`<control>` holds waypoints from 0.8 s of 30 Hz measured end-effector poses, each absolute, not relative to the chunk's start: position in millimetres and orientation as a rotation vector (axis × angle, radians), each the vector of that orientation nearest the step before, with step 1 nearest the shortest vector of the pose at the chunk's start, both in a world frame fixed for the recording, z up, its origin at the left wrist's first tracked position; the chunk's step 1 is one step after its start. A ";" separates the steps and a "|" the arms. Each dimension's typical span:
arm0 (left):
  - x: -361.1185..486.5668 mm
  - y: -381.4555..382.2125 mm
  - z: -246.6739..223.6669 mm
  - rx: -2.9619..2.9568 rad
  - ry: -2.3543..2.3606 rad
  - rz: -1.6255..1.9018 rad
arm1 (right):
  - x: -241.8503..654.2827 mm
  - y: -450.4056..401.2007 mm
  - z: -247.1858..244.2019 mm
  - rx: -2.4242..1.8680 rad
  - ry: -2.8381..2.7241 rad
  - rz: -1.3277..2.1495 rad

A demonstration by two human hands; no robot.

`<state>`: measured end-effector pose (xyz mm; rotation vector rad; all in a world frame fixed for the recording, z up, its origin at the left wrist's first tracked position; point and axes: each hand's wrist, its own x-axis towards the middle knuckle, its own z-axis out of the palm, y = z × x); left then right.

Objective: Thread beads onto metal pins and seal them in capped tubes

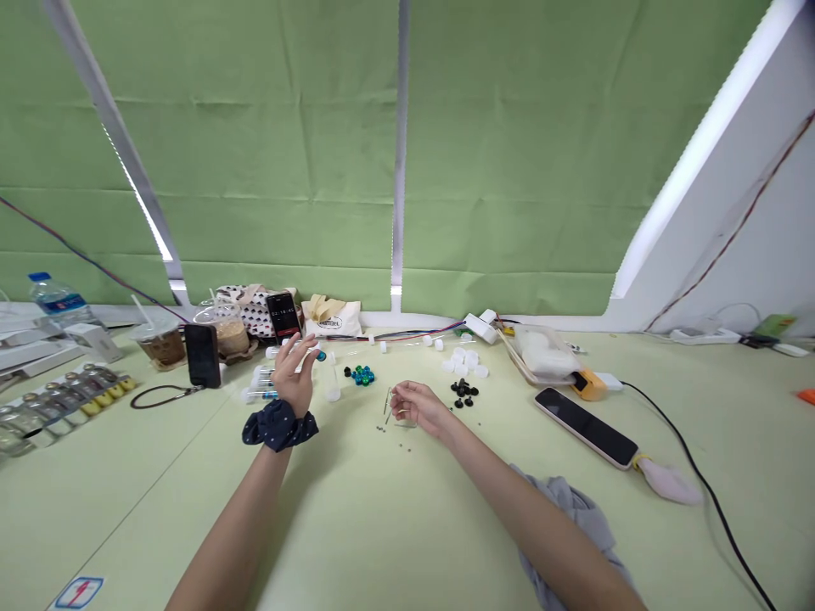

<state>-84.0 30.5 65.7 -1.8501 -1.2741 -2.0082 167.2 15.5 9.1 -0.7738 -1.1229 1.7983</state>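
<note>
Teal and dark, a small round piece (pixel 322 356) shows at the thumb side of the left hand (pixel 294 373), which is raised above the bench (pixel 356 526) with its fingers bent; whether they pinch the piece cannot be told. Navy dotted cloth, a scrunchie (pixel 278 426), circles that wrist. Just right of the hand is a small translucent bottle (pixel 332 392).

The right hand (pixel 420 409) is low over the bench, fingers loosely curled beside thin metal rods (pixel 386 402); I cannot tell if they grip one. Tiny metal bits (pixel 380 428) are scattered near it. Between the hands, slightly farther back, is a cluster of blue and green pieces (pixel 362 375). Black stemmed discs (pixel 464 390) and white caps (pixel 464 363) are grouped beyond the right hand, with a smartphone (pixel 586 427) farther right.
</note>
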 end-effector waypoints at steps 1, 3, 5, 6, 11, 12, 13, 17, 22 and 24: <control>-83.4 31.5 64.1 -1.872 -1.282 -2.016 | 167.4 15.9 9.0 -0.776 -1.124 1.797; -81.5 33.3 60.9 -1.922 -1.295 -2.035 | 167.6 16.3 9.4 -0.780 -1.125 1.794; -79.0 35.0 57.3 -1.981 -1.306 -2.050 | 167.7 15.9 10.8 -0.787 -1.127 1.789; -77.6 35.8 55.2 -2.011 -1.315 -2.049 | 167.8 15.6 11.6 -0.793 -1.126 1.787; -71.4 38.9 43.4 -2.071 -1.389 -2.047 | 171.1 15.7 13.7 -0.824 -1.117 1.765; -70.7 39.0 41.6 -2.075 -1.400 -2.062 | 172.1 16.7 12.9 -0.829 -1.115 1.762; -70.1 38.9 40.3 -2.084 -1.410 -2.076 | 173.2 18.1 11.6 -0.834 -1.113 1.761; -69.0 38.0 38.2 -2.118 -1.412 -2.085 | 177.6 25.9 4.7 -0.890 -1.094 1.716; -71.0 41.1 35.1 -2.139 -1.430 -2.121 | 185.4 33.4 4.3 -1.051 -1.047 1.544; -73.7 43.8 32.7 -2.132 -1.438 -2.155 | 188.7 35.7 5.0 -1.082 -1.032 1.502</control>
